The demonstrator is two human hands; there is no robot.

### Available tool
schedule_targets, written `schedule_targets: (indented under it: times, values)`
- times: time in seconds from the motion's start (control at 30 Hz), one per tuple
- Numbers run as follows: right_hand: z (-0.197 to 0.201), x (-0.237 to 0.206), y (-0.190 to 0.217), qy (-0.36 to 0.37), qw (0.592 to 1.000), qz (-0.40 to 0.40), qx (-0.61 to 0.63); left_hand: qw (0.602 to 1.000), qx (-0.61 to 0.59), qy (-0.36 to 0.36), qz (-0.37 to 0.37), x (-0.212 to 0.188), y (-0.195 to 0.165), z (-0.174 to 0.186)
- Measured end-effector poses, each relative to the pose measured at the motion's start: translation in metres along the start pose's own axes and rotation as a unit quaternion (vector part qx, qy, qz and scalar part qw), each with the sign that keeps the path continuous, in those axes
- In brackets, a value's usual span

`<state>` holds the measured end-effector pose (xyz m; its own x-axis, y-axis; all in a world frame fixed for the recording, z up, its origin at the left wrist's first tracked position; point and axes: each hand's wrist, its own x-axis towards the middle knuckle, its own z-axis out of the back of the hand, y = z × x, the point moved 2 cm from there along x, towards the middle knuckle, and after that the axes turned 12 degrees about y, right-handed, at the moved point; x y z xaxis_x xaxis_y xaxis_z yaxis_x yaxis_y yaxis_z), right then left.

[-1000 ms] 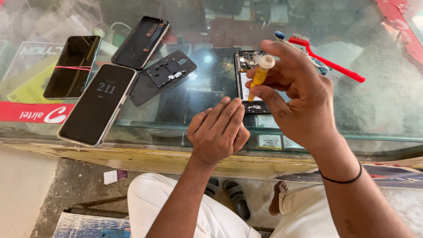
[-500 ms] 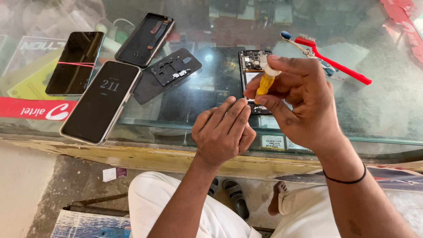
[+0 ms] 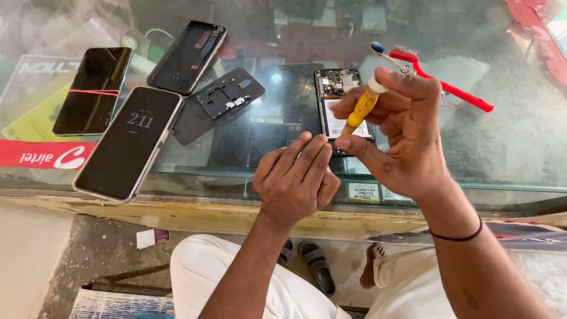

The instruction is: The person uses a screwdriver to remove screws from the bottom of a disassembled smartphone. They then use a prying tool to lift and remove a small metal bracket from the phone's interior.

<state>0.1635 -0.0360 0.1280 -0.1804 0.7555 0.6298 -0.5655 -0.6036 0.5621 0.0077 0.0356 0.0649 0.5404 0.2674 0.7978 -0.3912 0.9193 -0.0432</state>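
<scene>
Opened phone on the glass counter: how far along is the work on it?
Done: the opened phone is bare, its inner cover and back shell set aside. In hand: right hand holds a yellow screwdriver; left hand steadies. Left: the phone remains unassembled.

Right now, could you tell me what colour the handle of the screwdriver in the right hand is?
The screwdriver handle is yellow with a white cap, clearest in the head view.
</scene>
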Motion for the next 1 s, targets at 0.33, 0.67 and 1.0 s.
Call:
schedule_targets:
  times: [0.33,0.67,1.0]
  values:
    - [0.001,0.006,0.004,0.017,1.000,0.001,0.018,1.000,-0.002,-0.002,0.000,-0.001,0.001,-0.003]
    - [0.006,0.001,-0.001,0.002,0.999,-0.031,0.034,1.000,-0.009,-0.001,0.002,-0.002,-0.001,-0.002]
    - [0.006,-0.002,-0.007,-0.039,0.997,-0.025,-0.056,1.000,-0.011,-0.007,0.000,0.000,0.000,-0.002]
